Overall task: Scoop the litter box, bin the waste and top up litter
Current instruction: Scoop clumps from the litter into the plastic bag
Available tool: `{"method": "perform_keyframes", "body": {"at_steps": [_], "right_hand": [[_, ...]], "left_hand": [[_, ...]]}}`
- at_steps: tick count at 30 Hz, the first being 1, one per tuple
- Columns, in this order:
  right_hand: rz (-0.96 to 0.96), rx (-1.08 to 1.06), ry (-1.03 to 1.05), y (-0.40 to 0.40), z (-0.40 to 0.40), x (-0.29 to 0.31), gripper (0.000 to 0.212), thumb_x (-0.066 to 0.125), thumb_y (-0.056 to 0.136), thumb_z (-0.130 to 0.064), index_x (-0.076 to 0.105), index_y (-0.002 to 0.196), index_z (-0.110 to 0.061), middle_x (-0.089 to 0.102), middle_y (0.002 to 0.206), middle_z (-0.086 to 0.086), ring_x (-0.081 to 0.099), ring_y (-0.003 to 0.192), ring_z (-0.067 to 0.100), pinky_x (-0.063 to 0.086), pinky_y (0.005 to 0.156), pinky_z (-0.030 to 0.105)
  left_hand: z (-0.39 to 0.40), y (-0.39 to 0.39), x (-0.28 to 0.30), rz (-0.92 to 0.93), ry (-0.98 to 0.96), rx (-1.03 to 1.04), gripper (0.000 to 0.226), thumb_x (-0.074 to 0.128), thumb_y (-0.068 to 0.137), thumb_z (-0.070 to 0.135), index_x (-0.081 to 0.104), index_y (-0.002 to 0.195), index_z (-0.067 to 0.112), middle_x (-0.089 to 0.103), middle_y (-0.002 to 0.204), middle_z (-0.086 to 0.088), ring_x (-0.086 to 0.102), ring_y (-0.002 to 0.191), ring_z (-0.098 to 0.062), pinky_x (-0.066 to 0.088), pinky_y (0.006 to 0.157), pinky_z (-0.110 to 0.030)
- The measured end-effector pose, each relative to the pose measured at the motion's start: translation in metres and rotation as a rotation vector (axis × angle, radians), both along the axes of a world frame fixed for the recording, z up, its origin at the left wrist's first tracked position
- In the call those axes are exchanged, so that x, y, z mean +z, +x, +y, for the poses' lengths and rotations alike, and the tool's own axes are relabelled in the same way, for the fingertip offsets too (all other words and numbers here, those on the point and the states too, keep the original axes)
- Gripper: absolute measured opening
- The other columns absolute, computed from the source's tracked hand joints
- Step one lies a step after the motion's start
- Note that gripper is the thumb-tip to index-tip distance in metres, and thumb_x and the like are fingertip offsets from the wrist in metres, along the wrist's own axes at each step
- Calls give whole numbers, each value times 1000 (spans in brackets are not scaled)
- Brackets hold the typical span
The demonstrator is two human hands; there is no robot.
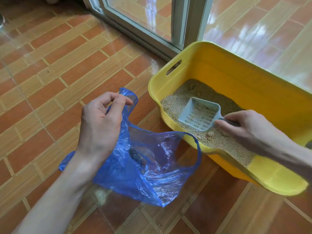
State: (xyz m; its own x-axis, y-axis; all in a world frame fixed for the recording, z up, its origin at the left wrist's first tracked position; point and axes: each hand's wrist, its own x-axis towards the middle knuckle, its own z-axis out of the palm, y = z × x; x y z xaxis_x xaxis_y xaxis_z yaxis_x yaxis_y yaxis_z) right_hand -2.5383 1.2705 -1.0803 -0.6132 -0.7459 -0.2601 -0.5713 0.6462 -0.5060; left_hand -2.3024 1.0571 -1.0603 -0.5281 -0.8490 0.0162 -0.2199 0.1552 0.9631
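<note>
One grey slotted scoop (199, 114) (empty).

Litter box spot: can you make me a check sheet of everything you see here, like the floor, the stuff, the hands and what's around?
Surface: orange tiled floor, shiny; a small pale crumbly spill lies by the bag.
Job's things: yellow litter box holds beige litter with a few clumps; grey slotted scoop sits over the litter, looking empty; blue plastic bag is held open, with a dark lump inside.
Clutter: nothing seen besides the spill.
Grips: left hand pinches the bag's handle; right hand holds the scoop's handle.
Cables: nothing seen.
Surroundings: sliding glass door frame behind the box, more tile beyond.
</note>
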Motion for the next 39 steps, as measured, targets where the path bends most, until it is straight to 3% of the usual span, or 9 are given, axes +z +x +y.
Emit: {"method": "perform_keyframes", "body": {"at_steps": [4,11,13,20,25,32,37,39], "right_hand": [[-70,-31,177,-32,4,-23,46,60,97,-47,77,89,-4,41,44,-5,27,33,9,16,34,16],[-156,-51,200,-32,-11,-43,39,62,98,-37,72,70,-12,44,34,-10,32,29,6,19,32,15],[-156,-44,195,-32,-16,-47,43,63,98,-37,67,65,-10,42,33,-10,31,30,7,19,32,15],[-199,-43,153,-33,-33,-53,44,64,97,-38,61,59,-14,42,35,-10,29,31,6,20,32,17],[-207,-31,132,-31,-47,-56,43,64,96,-37,69,69,-4,43,36,-11,31,31,6,20,32,17],[-254,-20,107,-28,-66,-59,36,62,98,-33,75,80,-5,46,34,-18,31,28,4,22,31,17],[-233,-29,60,-28,-80,-68,40,65,94,-35,66,65,-8,45,42,-10,30,30,5,20,31,17],[-246,-44,37,-24,-86,-72,39,65,93,-36,67,68,-7,50,49,-7,31,32,4,21,31,17]], "left_hand": [[0,-1,-4,-3,9,-8,29,57,88,47,75,84,25,25,60,-18,19,53,-27,18,46,-48],[-3,1,-9,-23,-10,6,31,57,87,49,75,84,24,24,59,-16,19,53,-26,19,48,-46],[-3,2,-8,-33,-15,5,32,57,87,50,75,84,24,23,60,-21,19,53,-27,20,47,-47],[-5,4,-10,-44,-29,0,31,56,90,47,75,85,23,25,58,-15,19,53,-29,20,46,-47],[-5,6,-9,-51,-28,2,33,56,87,51,75,84,25,25,58,-14,19,53,-28,20,48,-45],[-6,5,-9,-40,-15,3,33,56,86,52,75,84,25,25,57,-9,18,52,-23,18,51,-38],[-5,4,-10,-60,-32,0,27,55,95,38,75,84,24,26,56,-9,19,51,-22,16,51,-32],[-5,4,-10,-65,-34,1,27,55,96,36,75,85,23,26,57,-10,20,52,-22,16,51,-31]]}}
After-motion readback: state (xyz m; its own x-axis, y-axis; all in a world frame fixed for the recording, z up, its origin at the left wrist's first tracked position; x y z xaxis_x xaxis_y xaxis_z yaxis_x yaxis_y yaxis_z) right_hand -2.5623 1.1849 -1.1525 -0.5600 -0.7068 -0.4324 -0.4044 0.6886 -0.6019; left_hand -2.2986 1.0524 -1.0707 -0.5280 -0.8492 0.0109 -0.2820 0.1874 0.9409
